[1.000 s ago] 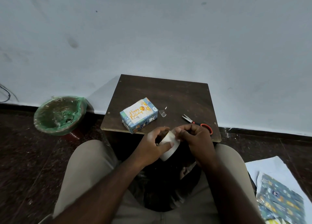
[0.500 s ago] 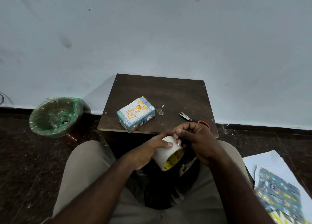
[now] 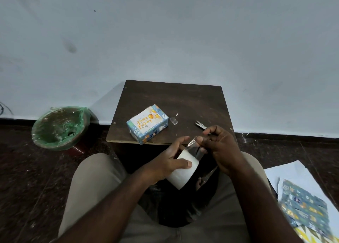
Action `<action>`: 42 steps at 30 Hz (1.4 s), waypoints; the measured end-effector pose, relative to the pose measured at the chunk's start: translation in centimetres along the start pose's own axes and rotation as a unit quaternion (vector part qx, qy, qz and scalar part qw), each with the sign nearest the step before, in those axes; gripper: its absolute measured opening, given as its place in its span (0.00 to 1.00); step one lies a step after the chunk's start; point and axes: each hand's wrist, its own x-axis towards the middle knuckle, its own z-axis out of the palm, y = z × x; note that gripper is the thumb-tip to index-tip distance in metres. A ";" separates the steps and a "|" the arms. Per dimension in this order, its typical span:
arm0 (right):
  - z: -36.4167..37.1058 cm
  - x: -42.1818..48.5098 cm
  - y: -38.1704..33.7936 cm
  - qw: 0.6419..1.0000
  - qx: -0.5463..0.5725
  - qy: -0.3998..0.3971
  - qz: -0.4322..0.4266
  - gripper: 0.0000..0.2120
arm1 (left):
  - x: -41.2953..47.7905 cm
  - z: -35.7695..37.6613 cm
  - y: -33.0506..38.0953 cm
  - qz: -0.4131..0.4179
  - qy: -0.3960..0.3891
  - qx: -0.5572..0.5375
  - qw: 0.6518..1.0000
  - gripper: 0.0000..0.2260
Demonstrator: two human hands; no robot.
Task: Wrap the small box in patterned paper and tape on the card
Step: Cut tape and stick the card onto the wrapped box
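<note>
Two grips: the left hand [image 3: 170, 160] curls round the light-looking, stiff tape roll [image 3: 183, 174]; the right hand [image 3: 222, 148] pinches its flimsy, likely clingy strip [image 3: 194, 145] at the free end.

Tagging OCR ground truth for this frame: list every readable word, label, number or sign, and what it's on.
"Happy Birthday": gold script on the card, which lies on top of the box.
Small white print at the box's left corner: too blurred to read.
Paper: pattern only, no legible text.
Tape roll and tape strip: no print shows.
</note>
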 end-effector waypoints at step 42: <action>1.0 -2.0 2.1 0.986 -0.068 -0.134 0.080 0.20 | -0.2 0.6 -0.1 0.095 0.100 0.061 0.989 0.22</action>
